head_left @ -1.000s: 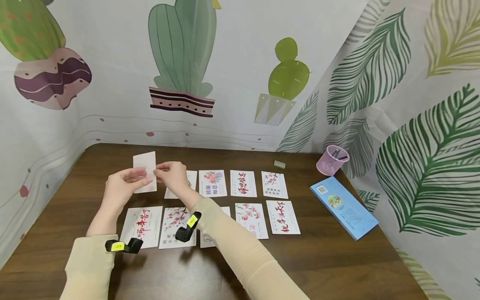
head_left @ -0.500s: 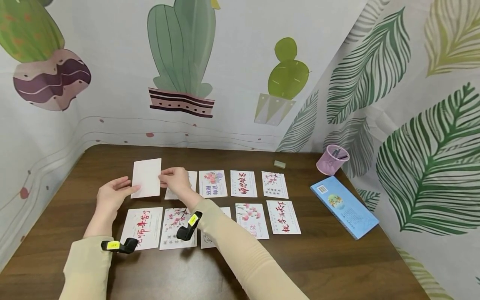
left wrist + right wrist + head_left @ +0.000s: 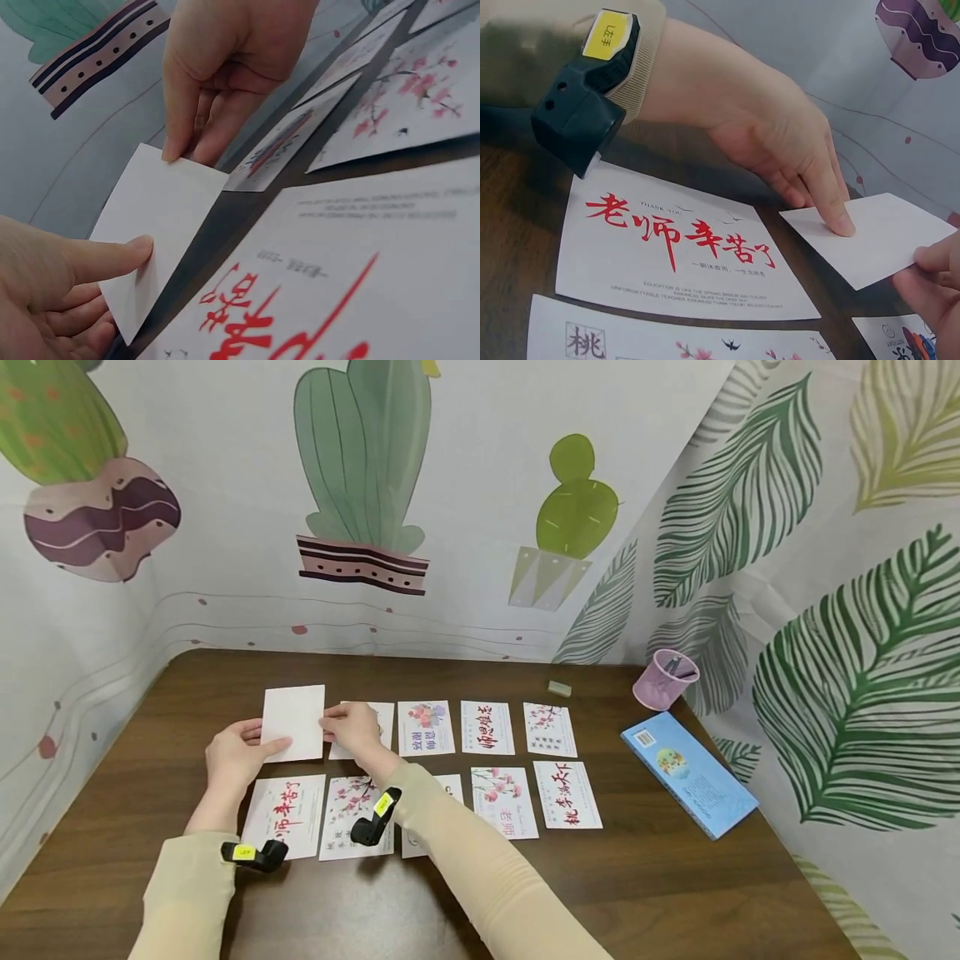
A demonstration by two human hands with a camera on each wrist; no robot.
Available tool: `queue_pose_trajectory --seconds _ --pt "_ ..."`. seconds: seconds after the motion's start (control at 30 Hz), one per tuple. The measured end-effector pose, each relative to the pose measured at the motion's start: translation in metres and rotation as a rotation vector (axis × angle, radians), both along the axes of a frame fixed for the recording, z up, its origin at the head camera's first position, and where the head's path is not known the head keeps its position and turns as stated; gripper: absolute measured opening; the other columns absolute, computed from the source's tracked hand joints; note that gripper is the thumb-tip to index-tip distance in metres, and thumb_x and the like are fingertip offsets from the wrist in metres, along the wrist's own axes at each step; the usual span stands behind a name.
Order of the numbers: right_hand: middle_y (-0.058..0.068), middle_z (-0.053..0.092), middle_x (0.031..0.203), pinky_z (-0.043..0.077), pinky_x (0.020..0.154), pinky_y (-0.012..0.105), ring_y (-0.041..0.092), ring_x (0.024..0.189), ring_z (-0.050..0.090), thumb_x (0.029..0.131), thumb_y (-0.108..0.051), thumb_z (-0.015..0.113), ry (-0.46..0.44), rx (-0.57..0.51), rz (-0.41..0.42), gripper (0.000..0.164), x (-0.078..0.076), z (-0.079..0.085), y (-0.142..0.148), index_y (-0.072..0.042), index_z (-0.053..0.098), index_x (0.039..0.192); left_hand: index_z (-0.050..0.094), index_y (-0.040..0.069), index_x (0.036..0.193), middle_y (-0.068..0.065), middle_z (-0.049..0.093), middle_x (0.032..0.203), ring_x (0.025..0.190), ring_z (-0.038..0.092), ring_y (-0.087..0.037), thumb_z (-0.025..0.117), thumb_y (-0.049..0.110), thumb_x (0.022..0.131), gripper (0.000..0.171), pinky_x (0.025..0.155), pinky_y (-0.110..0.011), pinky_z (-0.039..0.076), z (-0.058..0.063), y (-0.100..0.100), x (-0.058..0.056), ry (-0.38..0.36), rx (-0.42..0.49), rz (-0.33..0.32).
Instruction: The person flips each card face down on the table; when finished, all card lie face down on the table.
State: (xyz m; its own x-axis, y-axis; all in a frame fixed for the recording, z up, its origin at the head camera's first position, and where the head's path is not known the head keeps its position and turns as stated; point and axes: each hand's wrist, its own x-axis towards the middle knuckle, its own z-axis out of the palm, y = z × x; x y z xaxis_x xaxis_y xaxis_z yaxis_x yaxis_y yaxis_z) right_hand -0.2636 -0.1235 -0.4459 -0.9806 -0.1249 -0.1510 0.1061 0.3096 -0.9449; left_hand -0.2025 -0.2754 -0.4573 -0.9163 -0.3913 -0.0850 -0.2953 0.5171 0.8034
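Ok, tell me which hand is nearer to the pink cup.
Right. The right hand pinches the white card by its right edge, left of the pink cup; the left hand holds the card's left edge, farther away.

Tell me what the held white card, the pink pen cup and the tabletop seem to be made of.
White card: stiff paper or card stock, matte, judging by its flat, unsagging face. Pink pen cup: perhaps plastic or painted metal mesh; its even-coloured wall leaves that open. Tabletop: brown wood or wood-look laminate, with streaky grain and a soft sheen.
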Motion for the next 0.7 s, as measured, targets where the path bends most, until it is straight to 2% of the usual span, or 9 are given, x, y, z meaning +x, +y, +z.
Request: queue_pose_trajectory --seconds 0.17,0.33,0.7 --pt "0.008 0.075 0.080 0.055 0.063 0.019 0.019 0.069 0.073 0.087 -0.008 0.073 -0.005 0.035 0.004 0.010 -0.0004 -0.0038 0.0032 -0.002 0.075 0.094 0.049 -0.011 0.134 -0.031 0.057 0.130 0.116 0.057 -0.042 0.075 0.025 0.087 0.065 0.096 -0.050 0.047 -0.0032 0.0032 -0.0011 0.014 -0.028 0.024" --pt "0.007 0.076 0.084 0.056 0.065 0.019 0.018 0.072 0.074 0.086 -0.008 0.074 -0.014 0.048 0.016 0.013 -0.0006 -0.0058 0.0050 -0.002 0.075 0.098 0.049 -0.011 0.134 -0.031 0.057 0.130 0.115 0.057 -0.043 0.075 0.022 0.086 0.064 0.096 -0.051 0.046 -0.0011 0.0066 -0.0002 0.013 -0.045 0.034" --pt "0.013 0.074 0.090 0.060 0.069 0.023 0.023 0.082 0.074 0.086 0.001 0.070 -0.033 -0.054 0.033 0.014 0.0006 -0.0057 0.0083 0.005 0.073 0.100 0.047 -0.012 0.134 -0.033 0.054 0.130 0.114 0.054 -0.045 0.074 0.021 0.087 0.064 0.095 -0.054 0.042 -0.0037 0.0059 -0.0001 0.002 -0.075 0.044"
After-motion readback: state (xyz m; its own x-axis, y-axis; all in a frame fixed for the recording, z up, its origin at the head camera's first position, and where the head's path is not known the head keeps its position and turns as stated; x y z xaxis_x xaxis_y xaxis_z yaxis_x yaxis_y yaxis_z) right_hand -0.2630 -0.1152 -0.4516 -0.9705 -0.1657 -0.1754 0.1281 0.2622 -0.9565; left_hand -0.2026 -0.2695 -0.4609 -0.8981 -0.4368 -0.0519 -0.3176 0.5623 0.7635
